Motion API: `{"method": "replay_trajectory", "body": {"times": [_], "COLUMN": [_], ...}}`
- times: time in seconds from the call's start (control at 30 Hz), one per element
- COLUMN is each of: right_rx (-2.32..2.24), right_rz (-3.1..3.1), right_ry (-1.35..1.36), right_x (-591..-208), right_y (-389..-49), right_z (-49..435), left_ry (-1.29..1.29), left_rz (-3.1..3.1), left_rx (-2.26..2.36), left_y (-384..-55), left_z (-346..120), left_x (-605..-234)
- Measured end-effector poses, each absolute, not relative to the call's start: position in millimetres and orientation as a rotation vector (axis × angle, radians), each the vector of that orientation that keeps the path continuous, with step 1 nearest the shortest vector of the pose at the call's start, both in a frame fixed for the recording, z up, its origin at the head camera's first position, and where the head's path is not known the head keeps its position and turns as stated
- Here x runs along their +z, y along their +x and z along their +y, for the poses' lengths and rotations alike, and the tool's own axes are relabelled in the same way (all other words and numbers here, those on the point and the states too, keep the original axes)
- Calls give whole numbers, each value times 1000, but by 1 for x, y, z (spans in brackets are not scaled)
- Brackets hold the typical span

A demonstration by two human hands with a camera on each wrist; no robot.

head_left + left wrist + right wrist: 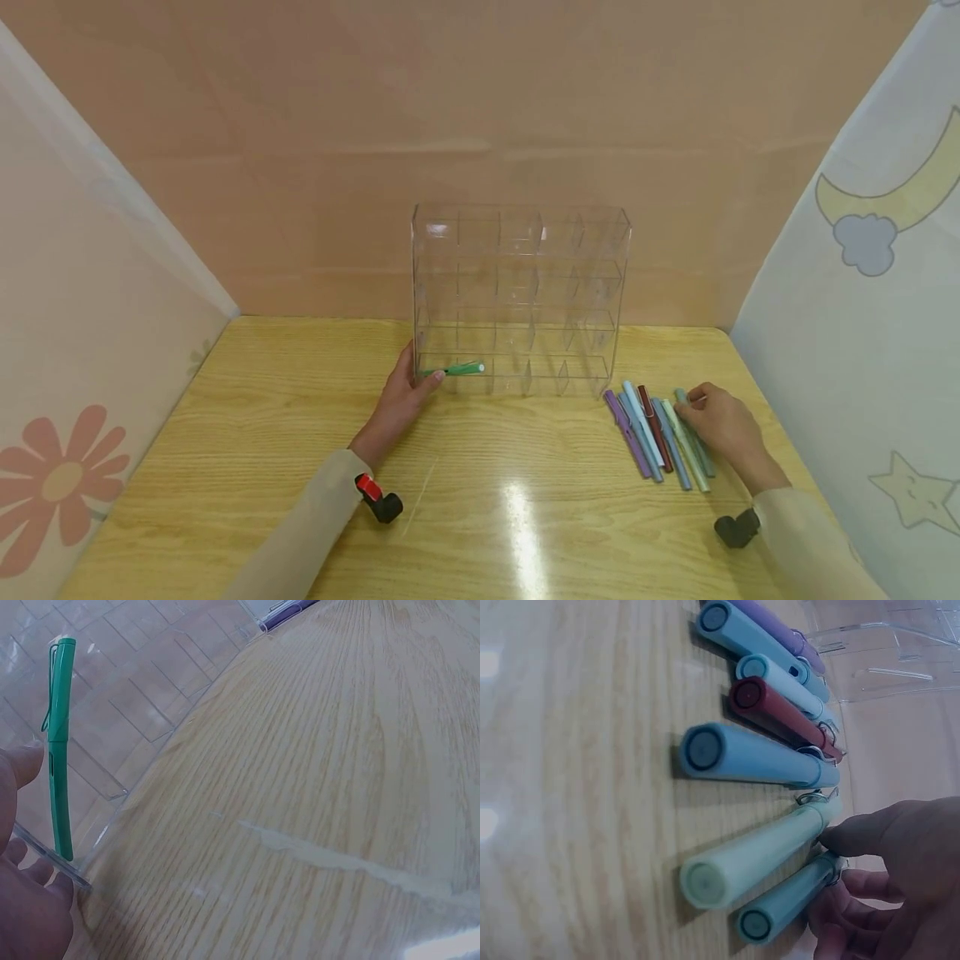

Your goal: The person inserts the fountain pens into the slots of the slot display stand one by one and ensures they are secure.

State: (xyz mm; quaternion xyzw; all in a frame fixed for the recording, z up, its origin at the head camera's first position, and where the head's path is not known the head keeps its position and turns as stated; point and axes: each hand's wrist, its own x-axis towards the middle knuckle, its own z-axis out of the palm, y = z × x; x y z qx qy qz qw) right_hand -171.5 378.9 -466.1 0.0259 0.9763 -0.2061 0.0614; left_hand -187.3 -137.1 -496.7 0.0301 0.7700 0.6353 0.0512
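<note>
While I watch through the head camera, the person's left hand (397,400) grips the lower left side panel of a clear acrylic rack (622,317), thumb inside and fingers outside. The rack stands upright on a wood-grain table (262,408), its thin walls dividing it into rows of small compartments. A green pen (467,368) lies at its bottom left, just beside that thumb, with the clip end pointing away from the side panel; I cannot tell whether thumb and pen touch, or which compartment holds the barrel.

Over on the right, I see the right hand (726,423) with its thumb and fingers curled round the cap end of a teal pen (776,904), pinching it; how firmly, I cannot tell. That pen lies on the table at the outer end of a loose row. Beside it, going toward the rack, I count a pale green pen (754,859), a blue pen (757,754), a dark red pen (780,712), a light blue pen (787,686), a second blue pen (754,637) and a purple pen (769,621), the last near the rack's lower right corner. Behind everything hangs a tan backdrop (315,167).
</note>
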Motion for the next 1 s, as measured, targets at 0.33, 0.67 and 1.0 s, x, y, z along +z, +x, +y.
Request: {"method": "replay_trajectory", "body": {"times": [0.33,0.67,1.0], "right_rx": [-591,-627,-618], "right_rz": [2871,2867,2924], "right_ry": [89,102,84], "right_x": [-456,-446,-432], "right_y": [-178,-175,-172], "right_z": [381,383,383], "left_ry": [130,139,144], "left_rz": [2336,2324,2328], "left_rx": [1986,2016,1990], "left_y": [-187,-187,-188], "left_z": [-134,-133,-135], "left_x": [-496,-495,-496]}}
